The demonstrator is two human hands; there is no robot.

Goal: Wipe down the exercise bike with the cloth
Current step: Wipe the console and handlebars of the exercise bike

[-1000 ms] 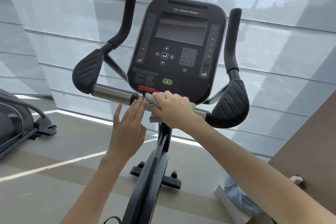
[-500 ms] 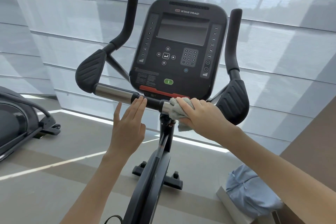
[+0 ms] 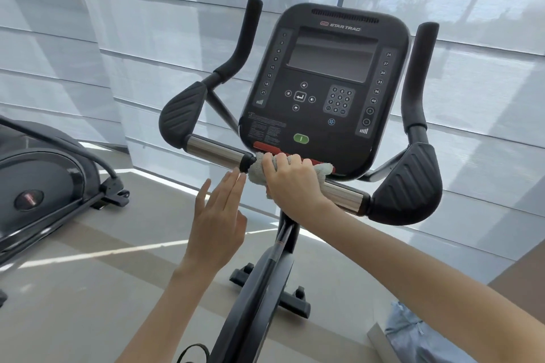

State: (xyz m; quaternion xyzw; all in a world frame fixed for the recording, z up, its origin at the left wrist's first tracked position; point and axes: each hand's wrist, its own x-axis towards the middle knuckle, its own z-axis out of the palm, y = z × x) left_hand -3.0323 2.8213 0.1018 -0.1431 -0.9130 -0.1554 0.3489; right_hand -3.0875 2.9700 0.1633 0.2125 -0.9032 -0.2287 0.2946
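2 hands in view. Right hand (image 3: 290, 183): fingers curled over the grey cloth (image 3: 256, 175), gripping it around the crossbar (image 3: 215, 150) of the exercise bike (image 3: 265, 274), just under the console (image 3: 324, 74). Left hand (image 3: 218, 215): flat, fingers straight and released, tips just below the bar beside the cloth. I cannot tell if they touch.
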